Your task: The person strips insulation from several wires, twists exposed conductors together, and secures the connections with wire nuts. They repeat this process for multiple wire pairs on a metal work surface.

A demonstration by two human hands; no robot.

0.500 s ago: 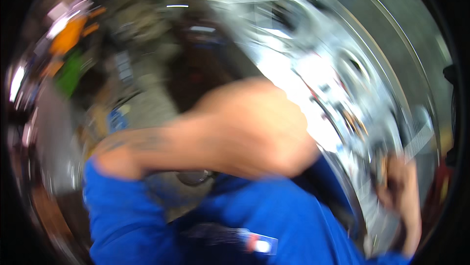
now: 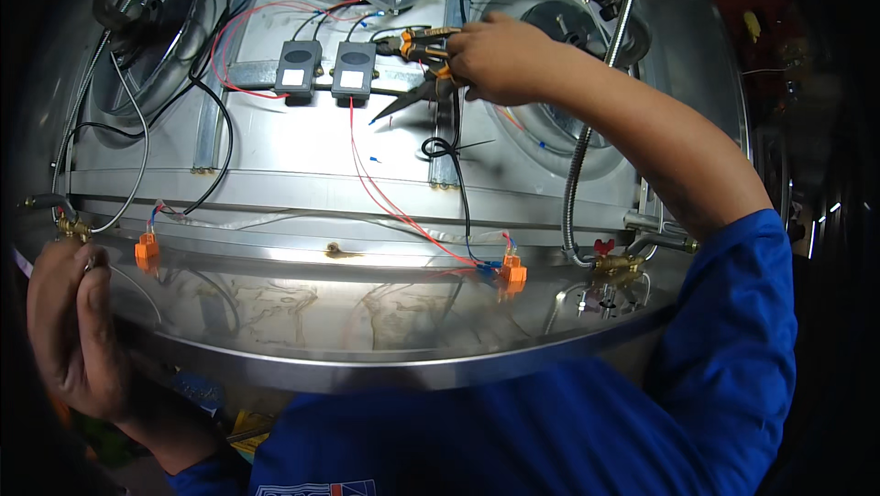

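Observation:
My right hand reaches over the upturned stainless-steel stove body, fingers closed on the orange-and-black handles of tools lying there. Under its fingertips are pliers and a second tool with dark pointed jaws, which looks like long-nose pliers. Which of them it grips is partly hidden. My left hand is raised at the lower left by the stove's near edge, thumb and fingers pinched together. A tiny shiny bit shows at its fingertips, too small to name. Just beyond is a brass valve.
Two grey control boxes with red and black wires sit mid-panel. Orange connectors hang at the near edge. A brass valve with a red knob and a metal hose stand at right. A burner is at left.
The blurred view has swung round to face the stove. My left hand has gone from across my body to the lower left. My right hand now reaches to the tools on the stove.

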